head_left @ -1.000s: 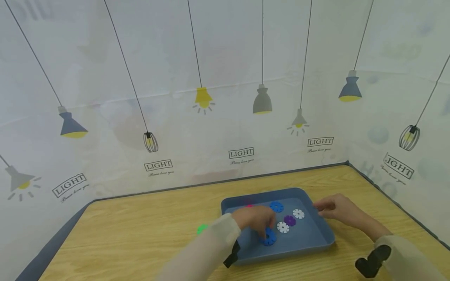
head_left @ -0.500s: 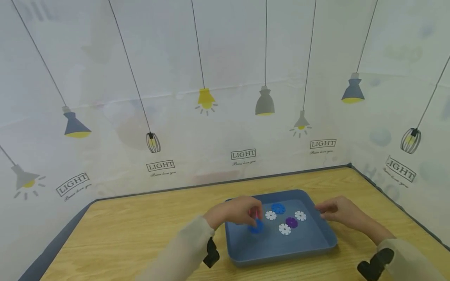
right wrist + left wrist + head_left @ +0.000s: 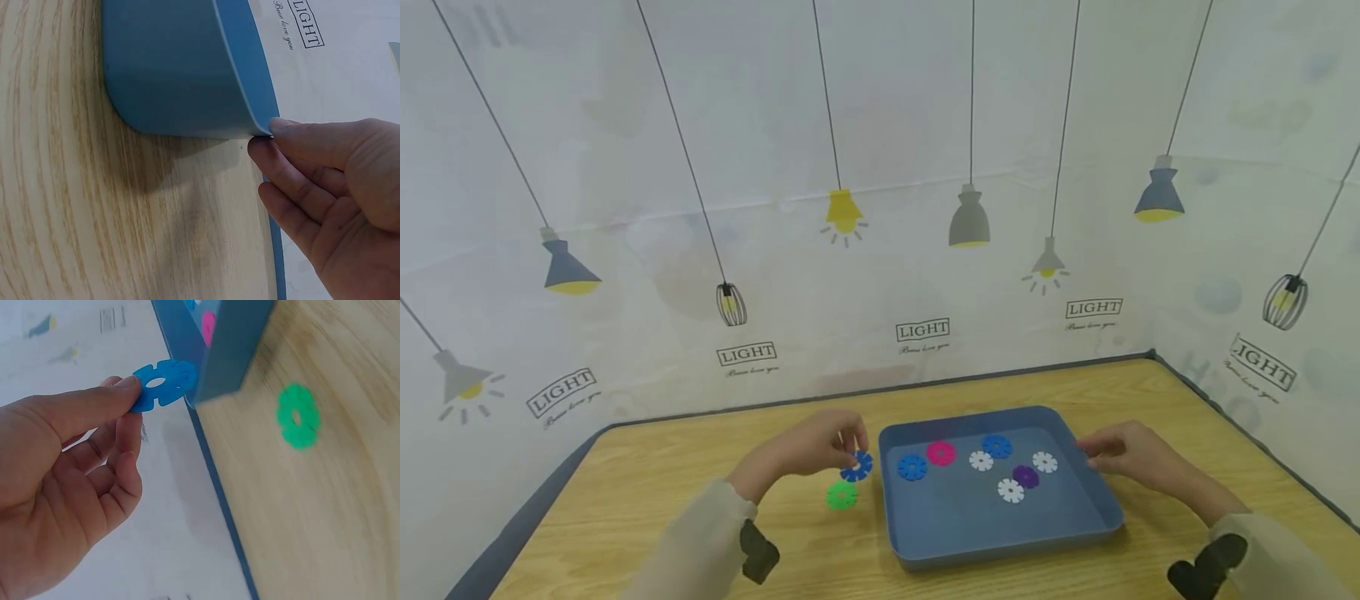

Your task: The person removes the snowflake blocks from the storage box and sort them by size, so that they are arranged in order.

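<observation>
My left hand (image 3: 805,443) pinches a blue notched snowflake disc (image 3: 865,463) between thumb and fingers, left of the tray. In the left wrist view this blue disc (image 3: 178,378) is held nearly flat, thumb on top, and overlaps the tray corner. A green snowflake disc (image 3: 834,500) lies on the table just below that hand. With thumb and index finger, my right hand (image 3: 1131,454) pinches the right rim of the blue-grey tray (image 3: 1000,550); the right wrist view shows the fingertips at the tray's rim (image 3: 181,69).
Inside the tray lie a blue disc (image 3: 903,471) and a pink disc (image 3: 934,458) at left, another blue disc (image 3: 1004,444) at the back, a purple disc (image 3: 1032,481) and several white ones. The wooden table (image 3: 685,467) meets a lamp-print wall cloth (image 3: 820,292) behind.
My left hand has moved left from over the tray to beside it, carrying a blue disc. Another blue disc and the pink disc now show uncovered at the tray's left. The right hand stays at the rim.
</observation>
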The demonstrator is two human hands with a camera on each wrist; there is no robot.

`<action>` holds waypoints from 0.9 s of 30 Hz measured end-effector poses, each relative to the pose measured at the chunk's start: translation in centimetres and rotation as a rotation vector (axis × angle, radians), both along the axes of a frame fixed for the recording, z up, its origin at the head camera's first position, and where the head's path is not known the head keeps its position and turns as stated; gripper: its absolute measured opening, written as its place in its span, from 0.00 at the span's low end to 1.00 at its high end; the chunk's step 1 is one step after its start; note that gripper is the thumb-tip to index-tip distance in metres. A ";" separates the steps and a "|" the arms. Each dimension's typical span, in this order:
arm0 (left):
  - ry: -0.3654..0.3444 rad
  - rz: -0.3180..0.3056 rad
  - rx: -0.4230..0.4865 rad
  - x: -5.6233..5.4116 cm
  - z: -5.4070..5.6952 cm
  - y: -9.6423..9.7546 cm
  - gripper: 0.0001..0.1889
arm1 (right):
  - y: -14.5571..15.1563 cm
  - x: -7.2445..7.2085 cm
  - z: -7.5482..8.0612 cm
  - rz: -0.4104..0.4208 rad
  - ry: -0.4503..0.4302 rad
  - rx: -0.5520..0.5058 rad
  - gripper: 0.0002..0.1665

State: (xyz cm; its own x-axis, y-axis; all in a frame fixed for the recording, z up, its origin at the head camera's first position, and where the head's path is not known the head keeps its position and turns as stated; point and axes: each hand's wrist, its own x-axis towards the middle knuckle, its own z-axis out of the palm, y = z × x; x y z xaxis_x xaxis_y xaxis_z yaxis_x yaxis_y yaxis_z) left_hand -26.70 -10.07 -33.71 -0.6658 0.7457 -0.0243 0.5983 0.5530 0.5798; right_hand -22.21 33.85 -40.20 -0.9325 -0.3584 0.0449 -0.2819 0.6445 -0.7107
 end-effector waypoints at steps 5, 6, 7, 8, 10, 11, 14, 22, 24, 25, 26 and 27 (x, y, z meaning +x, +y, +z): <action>-0.028 0.094 -0.004 -0.1 -1.2 -3.3 0.07 | 0.0 0.0 0.0 0.003 -0.018 -0.012 0.21; -0.034 0.106 -0.003 -0.1 -1.6 -3.9 0.07 | 0.1 0.0 0.0 0.004 -0.021 -0.014 0.21; -0.039 0.120 -0.004 -0.2 -2.0 -4.5 0.07 | 0.0 0.0 0.0 0.005 -0.024 -0.016 0.22; -0.044 0.131 0.001 -0.3 -2.4 -5.0 0.07 | 0.0 0.0 0.0 0.006 -0.026 -0.016 0.22; -0.054 0.150 0.015 -0.4 -3.2 -5.9 0.08 | 0.0 0.0 -0.1 0.004 -0.021 -0.009 0.22; -0.058 0.158 0.024 -0.5 -3.6 -6.3 0.08 | 0.0 0.0 -0.1 0.003 -0.021 -0.008 0.22; -0.074 0.165 0.055 -0.7 -4.6 -7.4 0.08 | -0.1 0.0 0.0 -0.004 -0.012 0.004 0.21; -0.176 0.212 0.110 -0.9 -6.4 -8.4 0.09 | -0.2 0.2 0.1 0.002 0.006 0.021 0.20; -0.219 0.251 0.101 -0.8 -6.8 -8.4 0.09 | -0.1 0.1 0.0 0.005 0.007 0.020 0.20; -0.233 0.265 0.093 -0.7 -6.9 -8.4 0.09 | -0.1 0.1 0.0 0.007 0.007 0.018 0.20; -0.245 0.279 0.085 -0.7 -7.1 -8.4 0.09 | -0.1 0.1 0.0 0.009 0.008 0.016 0.20; -0.250 0.290 0.077 -0.7 -7.2 -8.3 0.09 | 0.0 0.0 0.0 0.011 0.008 0.014 0.21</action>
State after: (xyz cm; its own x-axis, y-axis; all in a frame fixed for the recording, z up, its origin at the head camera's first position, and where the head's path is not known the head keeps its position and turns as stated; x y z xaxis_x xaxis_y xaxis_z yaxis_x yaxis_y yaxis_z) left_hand -27.35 -18.41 -40.95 -0.8297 0.5338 -0.1636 0.2590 0.6276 0.7342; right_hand -22.18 33.83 -40.24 -0.9283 -0.3688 0.0473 -0.2943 0.6511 -0.6996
